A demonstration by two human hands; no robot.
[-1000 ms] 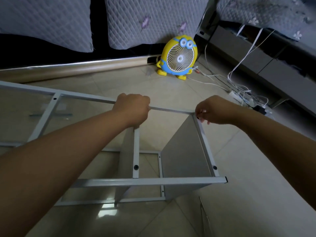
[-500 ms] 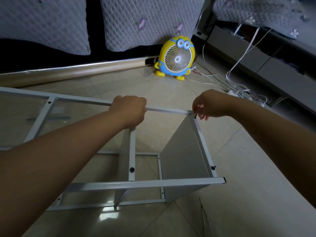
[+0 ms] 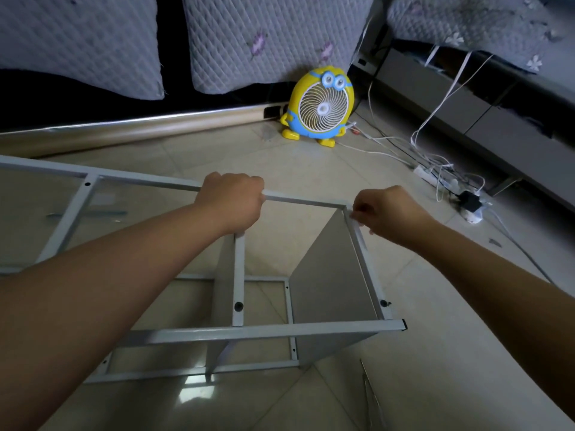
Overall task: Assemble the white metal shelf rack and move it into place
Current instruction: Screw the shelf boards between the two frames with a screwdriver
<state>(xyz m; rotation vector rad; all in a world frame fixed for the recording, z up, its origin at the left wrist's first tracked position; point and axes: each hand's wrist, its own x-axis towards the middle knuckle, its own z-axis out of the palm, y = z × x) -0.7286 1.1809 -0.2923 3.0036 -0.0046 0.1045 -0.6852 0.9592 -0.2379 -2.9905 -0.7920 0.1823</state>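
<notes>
The white metal shelf rack (image 3: 249,331) lies on its side on the tiled floor, its ladder-like side frame facing up and two grey shelf panels standing beneath it. My left hand (image 3: 233,200) grips the far rail of the upper frame where a crossbar meets it. My right hand (image 3: 382,209) sits at the far right corner of the frame, fingers curled and pinching at the corner joint; what it pinches is too small to see. Black screws (image 3: 238,305) show in the near ends of the crossbars.
A yellow cartoon-shaped fan (image 3: 320,107) stands on the floor behind the rack. White cables and a power strip (image 3: 435,178) lie at the right. A sofa with quilted cushions (image 3: 264,38) runs along the back, low cabinets at the right. Thin metal tweezers (image 3: 371,399) lie near the bottom edge.
My right hand has stayed at the far right corner, fingers shifting slightly at the joint. My left hand keeps its grip on the rail. The rack has hardly moved.
</notes>
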